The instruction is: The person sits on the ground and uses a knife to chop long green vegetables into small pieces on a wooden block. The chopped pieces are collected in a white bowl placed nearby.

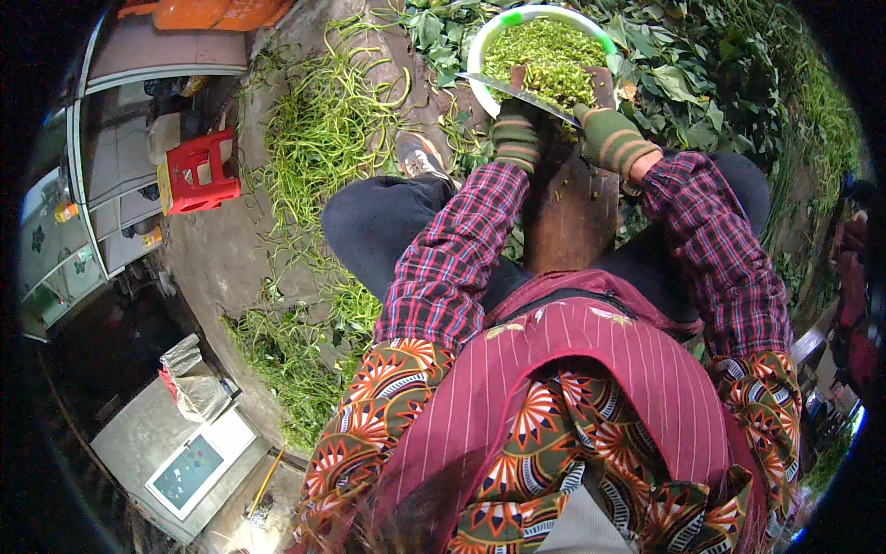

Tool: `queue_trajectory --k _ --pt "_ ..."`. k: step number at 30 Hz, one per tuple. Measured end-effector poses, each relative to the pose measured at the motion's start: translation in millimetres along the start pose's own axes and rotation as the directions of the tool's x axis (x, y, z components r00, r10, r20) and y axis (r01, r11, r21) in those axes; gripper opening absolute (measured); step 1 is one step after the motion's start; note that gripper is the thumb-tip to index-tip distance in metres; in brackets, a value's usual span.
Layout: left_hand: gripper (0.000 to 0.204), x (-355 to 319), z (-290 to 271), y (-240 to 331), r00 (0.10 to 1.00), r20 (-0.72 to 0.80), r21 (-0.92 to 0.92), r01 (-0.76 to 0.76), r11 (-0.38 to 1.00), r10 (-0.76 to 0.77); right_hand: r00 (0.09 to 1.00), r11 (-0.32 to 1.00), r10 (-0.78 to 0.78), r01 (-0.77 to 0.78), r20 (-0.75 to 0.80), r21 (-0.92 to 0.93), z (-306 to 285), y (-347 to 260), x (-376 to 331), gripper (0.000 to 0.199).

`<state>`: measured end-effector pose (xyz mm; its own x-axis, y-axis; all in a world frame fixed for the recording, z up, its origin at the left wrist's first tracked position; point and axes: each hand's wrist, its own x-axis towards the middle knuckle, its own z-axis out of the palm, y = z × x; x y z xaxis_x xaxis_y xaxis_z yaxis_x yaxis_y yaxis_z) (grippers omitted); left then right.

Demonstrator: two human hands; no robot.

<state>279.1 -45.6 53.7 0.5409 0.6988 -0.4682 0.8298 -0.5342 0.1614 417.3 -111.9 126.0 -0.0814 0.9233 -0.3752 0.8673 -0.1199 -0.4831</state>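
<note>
My right hand (611,137), in a green striped glove, grips the handle of a long knife (517,92). Its blade points left, across the near rim of a white bowl (480,46) full of chopped greens. My left hand (515,137), gloved the same way, is curled just below the blade at the far end of a brown wooden chopping board (572,217) that lies between my knees. What lies under its fingers is hidden. Plaid sleeves cover both forearms.
Long green beans (318,129) lie heaped on the concrete ground to the left, with more (286,360) nearer me. Leafy greens (711,74) cover the ground behind and right of the bowl. A red plastic stool (198,171) and glass-fronted cabinets (65,231) stand at far left.
</note>
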Motion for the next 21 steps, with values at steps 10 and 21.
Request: queue_trajectory --k 10,21 --pt "0.055 -13 -4 -9 0.968 -0.236 0.002 -0.088 0.996 0.086 0.997 0.997 0.009 -0.003 -0.08 0.078 -4 4 15 0.017" --pt "0.045 6 8 -8 0.986 -0.157 -0.145 -0.073 0.987 0.05 1.0 0.996 0.017 -0.016 -0.011 0.085 4 3 4 0.021"
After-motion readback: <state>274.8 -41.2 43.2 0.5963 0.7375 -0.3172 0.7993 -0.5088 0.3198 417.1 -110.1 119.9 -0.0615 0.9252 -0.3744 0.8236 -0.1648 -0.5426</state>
